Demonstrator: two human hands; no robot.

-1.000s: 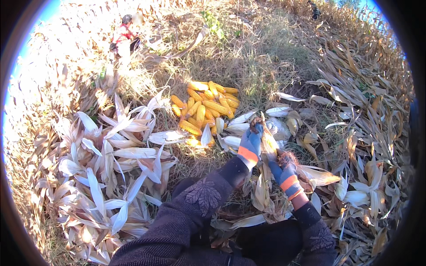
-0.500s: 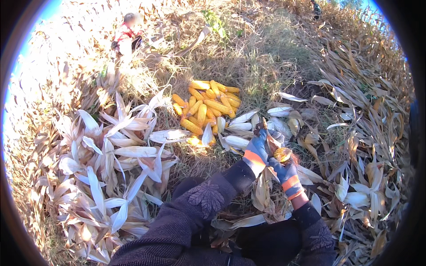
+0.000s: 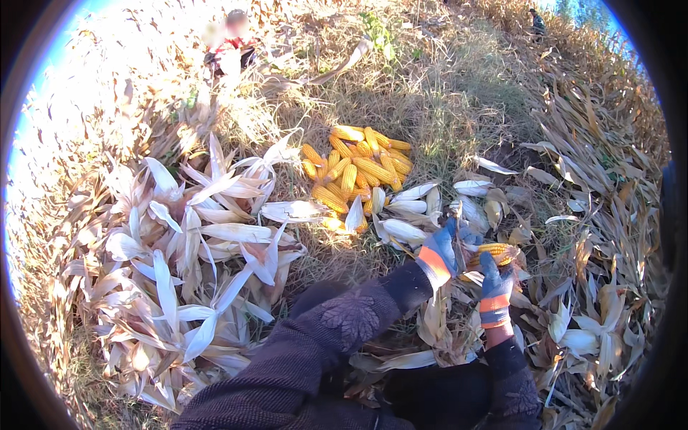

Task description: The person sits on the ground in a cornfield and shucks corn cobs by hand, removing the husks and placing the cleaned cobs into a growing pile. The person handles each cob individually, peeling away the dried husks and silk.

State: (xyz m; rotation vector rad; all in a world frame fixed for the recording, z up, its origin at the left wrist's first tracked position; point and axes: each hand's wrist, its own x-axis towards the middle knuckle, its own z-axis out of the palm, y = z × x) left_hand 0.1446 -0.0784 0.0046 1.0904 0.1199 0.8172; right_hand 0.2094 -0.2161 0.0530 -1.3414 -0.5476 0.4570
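My right hand, in a blue-grey glove with an orange cuff band, is closed round a yellow ear of corn. Kernels show above and beside the thumb, and reddish-brown silk hangs at the ear's right end. Just left of it, my left hand, gloved alike, is closed on the husk at the ear's other end; its fingertips are partly hidden. Ahead and to the left of both hands lies a pile of bare yellow corn ears. Several ears still in pale husks lie between that pile and my left hand.
A large heap of pale, dry husks spreads on the left. Dry stalks and leaves cover the right side. A person in red is low in the stalks at the far left; another person appears at the far right.
More of the ear's yellow kernels show now, and the ear has come away from my left hand's wrist toward the right. My hands are further apart. The whole view has shifted.
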